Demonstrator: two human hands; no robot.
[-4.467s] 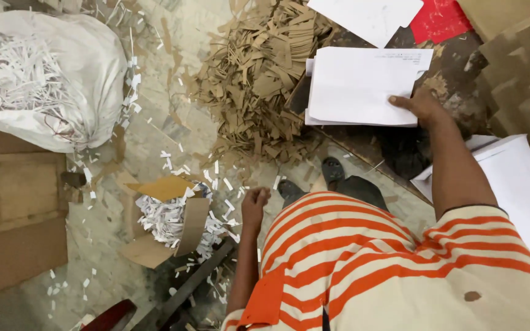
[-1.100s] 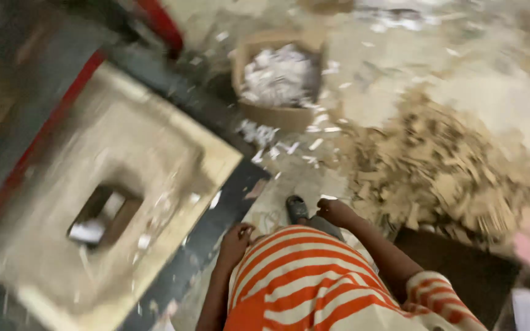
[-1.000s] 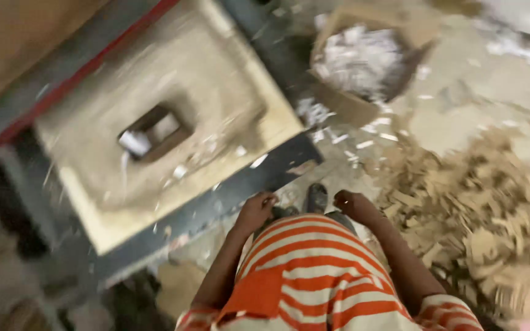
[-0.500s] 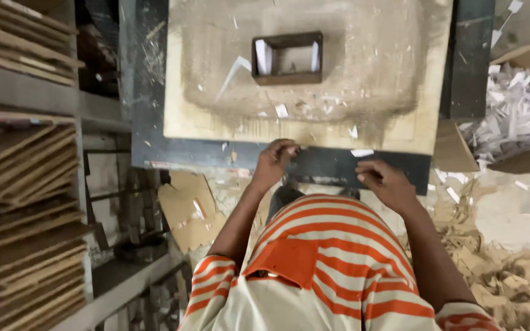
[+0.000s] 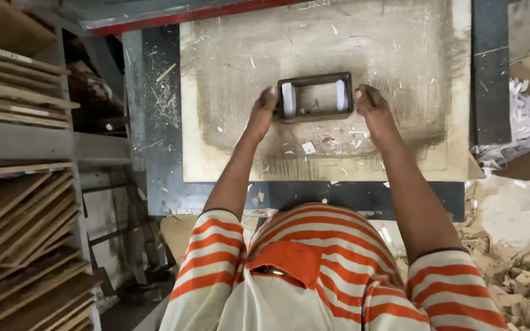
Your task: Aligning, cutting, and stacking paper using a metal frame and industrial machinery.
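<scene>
Plainly, frame: a dark rectangular metal frame (image 5: 314, 97) with an open middle lies flat near the centre of the pale board (image 5: 228, 153); through the opening shows the same pale surface, with a white piece standing inside each short end
Left hand: the left hand (image 5: 264, 110) presses its fingertips against the frame's left short side; its grip looks like a push or pinch on the rim, not a full wrap; whether the fingers hook under the edge I cannot tell
Right hand: the right hand (image 5: 369, 104) meets the right short side in the same way, fingers curled against the outer rim; both grips are on the frame, neither one released
Risk, slip: the board is dusty and strewn with white paper flecks (image 5: 308, 148); a fingertip hold on a thin metal rim could slide, and the frame could skew off square
Risk, pinch: fingers sit right at the frame's edges; a finger caught under or inside the rim would likely be nipped if weight comes down
Board: worn, scuffed, greyed in a broad rectangle about the frame, cleaner cream toward its margins
Counter: the board rests on a dark metal counter (image 5: 154, 135), gritty with sawdust and slivers
Surroundings: stacked wooden boards on a shelf (image 5: 19, 202) at left; a cardboard box of white shreds (image 5: 526, 125) at right; brown cardboard offcuts (image 5: 516, 276) heaped on the floor
</scene>
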